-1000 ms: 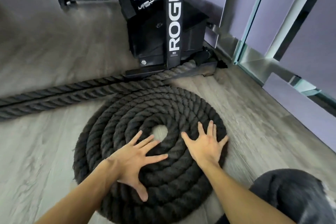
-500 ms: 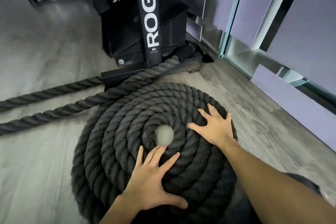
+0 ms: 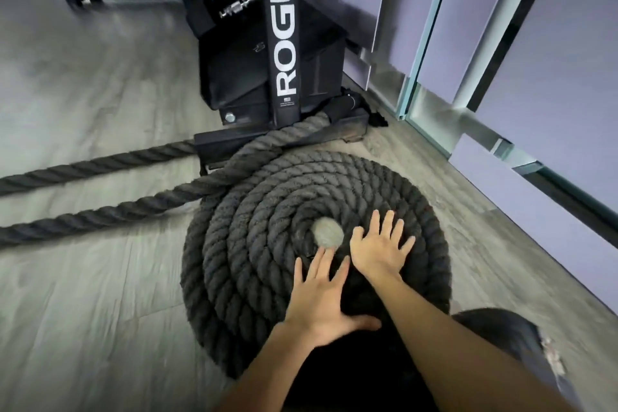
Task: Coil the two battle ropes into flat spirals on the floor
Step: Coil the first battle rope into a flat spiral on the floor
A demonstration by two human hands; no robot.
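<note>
Left hand [image 3: 321, 299]: open and flat, palm down on the coil, fingers spread, thumb out toward the right arm.
Right hand [image 3: 379, 249]: also open and flat, palm down, fingers spread and pointing away from the person.
Hands together: two, side by side, the right a little farther out. Motion blur hides whether they touch.
Coil [image 3: 254, 244]: one flat spiral of thick dark rope, lying on the floor under both palms. The left hand presses its near side and the right hand presses the turns just right of the centre.
Hole [image 3: 328, 233]: one small round gap at the spiral's centre with floor showing through. Left fingertips end just short of it, and the right thumb is beside its rim.
Turns: roughly five, though blur keeps the count loose.
Straight runs: two, leaving to the left. The near run [image 3: 100, 215] joins the coil's outer turn, and the far run [image 3: 100, 162] meets the rack's base.
Rack [image 3: 286, 43]: one black frame lettered ROGUE, just beyond the coil, with rope passing in front of its foot.
Knee [image 3: 501, 334]: one, in dark cloth, at the coil's right near edge.
Floor [image 3: 83, 311]: grey wood planks.
Wall [image 3: 551, 60]: lilac panels on the right.
</note>
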